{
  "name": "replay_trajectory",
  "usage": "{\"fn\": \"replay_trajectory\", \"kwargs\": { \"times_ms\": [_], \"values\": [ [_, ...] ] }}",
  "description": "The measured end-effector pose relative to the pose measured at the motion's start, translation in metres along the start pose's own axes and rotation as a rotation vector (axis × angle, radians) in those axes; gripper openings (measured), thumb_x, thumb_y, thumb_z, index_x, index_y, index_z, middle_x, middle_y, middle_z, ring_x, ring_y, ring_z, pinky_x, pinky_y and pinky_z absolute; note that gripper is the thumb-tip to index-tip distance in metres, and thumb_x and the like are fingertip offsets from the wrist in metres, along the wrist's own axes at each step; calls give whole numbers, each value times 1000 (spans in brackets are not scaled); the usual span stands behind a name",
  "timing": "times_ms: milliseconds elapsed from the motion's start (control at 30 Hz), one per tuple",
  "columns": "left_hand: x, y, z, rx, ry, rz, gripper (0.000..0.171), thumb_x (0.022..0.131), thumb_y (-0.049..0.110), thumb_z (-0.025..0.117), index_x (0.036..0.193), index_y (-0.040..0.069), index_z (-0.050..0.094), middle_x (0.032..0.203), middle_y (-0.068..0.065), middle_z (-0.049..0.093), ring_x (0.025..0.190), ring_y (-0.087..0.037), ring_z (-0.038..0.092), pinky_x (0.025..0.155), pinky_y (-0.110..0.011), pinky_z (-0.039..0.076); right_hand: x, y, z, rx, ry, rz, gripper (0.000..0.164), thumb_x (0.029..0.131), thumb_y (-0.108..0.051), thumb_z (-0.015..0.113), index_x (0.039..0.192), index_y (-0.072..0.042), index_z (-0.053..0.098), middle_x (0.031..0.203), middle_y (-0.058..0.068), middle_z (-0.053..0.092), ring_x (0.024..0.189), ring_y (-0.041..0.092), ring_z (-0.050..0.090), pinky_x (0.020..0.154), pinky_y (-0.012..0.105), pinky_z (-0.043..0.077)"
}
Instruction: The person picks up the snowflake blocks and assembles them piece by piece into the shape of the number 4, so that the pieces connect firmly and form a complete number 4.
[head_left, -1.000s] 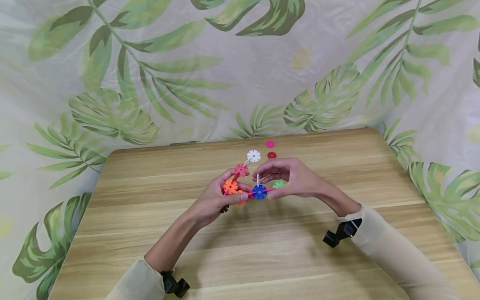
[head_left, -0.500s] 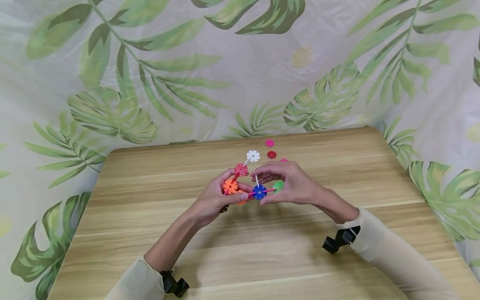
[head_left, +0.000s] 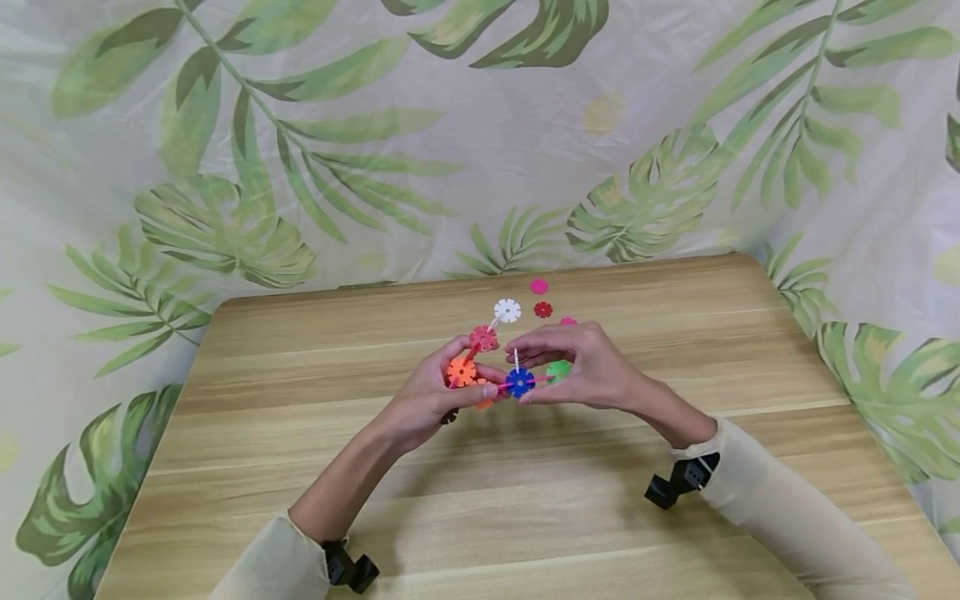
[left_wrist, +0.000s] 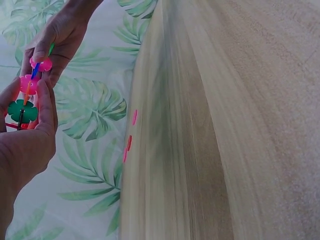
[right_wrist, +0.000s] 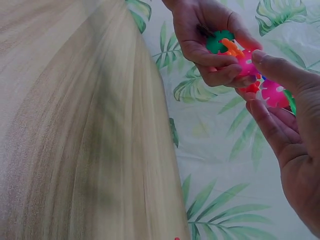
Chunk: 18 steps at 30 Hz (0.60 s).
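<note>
My left hand (head_left: 431, 400) grips a chain of interlocking notched plastic discs, its thumb over an orange part. An orange disc (head_left: 461, 372), a coral disc (head_left: 483, 338) and a white disc (head_left: 507, 311) rise along one branch. The other branch runs right to a blue disc (head_left: 520, 383), with a white disc (head_left: 517, 359) edge-on above it and a green disc (head_left: 558, 372) beyond. My right hand (head_left: 600, 367) pinches this branch, thumb below the blue disc. A dark green disc (left_wrist: 22, 111) lies between the left fingers in the left wrist view. Some joints are hidden by fingers.
On the wooden table (head_left: 570, 508), beyond the hands, lie a loose pink disc (head_left: 539, 287), a red disc (head_left: 543, 310) and another pink disc (head_left: 568, 321), partly hidden by the right hand. A leaf-patterned cloth (head_left: 525, 150) hangs behind the far edge.
The right hand has shifted slightly left and down, its thumb now under the blue disc. More of the green disc and a loose pink disc have come into sight. The left hand stays put.
</note>
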<state>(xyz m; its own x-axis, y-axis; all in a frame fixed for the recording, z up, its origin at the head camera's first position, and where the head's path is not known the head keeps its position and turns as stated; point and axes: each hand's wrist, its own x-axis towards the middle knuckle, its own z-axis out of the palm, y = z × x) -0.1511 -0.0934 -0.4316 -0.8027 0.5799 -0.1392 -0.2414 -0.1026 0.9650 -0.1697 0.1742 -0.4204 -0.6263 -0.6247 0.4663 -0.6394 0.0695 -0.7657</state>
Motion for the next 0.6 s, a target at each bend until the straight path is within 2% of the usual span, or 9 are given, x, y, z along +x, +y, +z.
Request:
{"fn": "replay_trajectory", "kwargs": {
  "times_ms": [67, 300, 600],
  "values": [
    [0, 1, 0, -2, 4, -5, 65, 97, 0, 73, 152, 5, 41, 119, -13, 75, 108, -21, 74, 91, -28, 62, 0, 0, 0, -12, 6, -5, 57, 73, 1, 96, 124, 9, 72, 118, 20, 77, 97, 24, 79, 83, 36, 66],
    [0, 1, 1, 9, -4, -2, 65, 97, 3, 75, 153, 7, 41, 119, -14, 76, 108, -23, 75, 91, -29, 62, -2, 1, 0, -28, 19, -27, 56, 73, 1, 96, 123, 9, 73, 118, 22, 77, 97, 24, 79, 80, 43, 66],
    [2, 0, 0, 1, -8, -5, 62, 97, 0, 72, 151, 8, 43, 117, -15, 78, 109, -25, 76, 92, -29, 62, -4, 3, 1, -33, 37, -39, 55, 72, 1, 96, 121, 10, 74, 118, 19, 77, 97, 24, 80, 78, 41, 67]
  ]
}}
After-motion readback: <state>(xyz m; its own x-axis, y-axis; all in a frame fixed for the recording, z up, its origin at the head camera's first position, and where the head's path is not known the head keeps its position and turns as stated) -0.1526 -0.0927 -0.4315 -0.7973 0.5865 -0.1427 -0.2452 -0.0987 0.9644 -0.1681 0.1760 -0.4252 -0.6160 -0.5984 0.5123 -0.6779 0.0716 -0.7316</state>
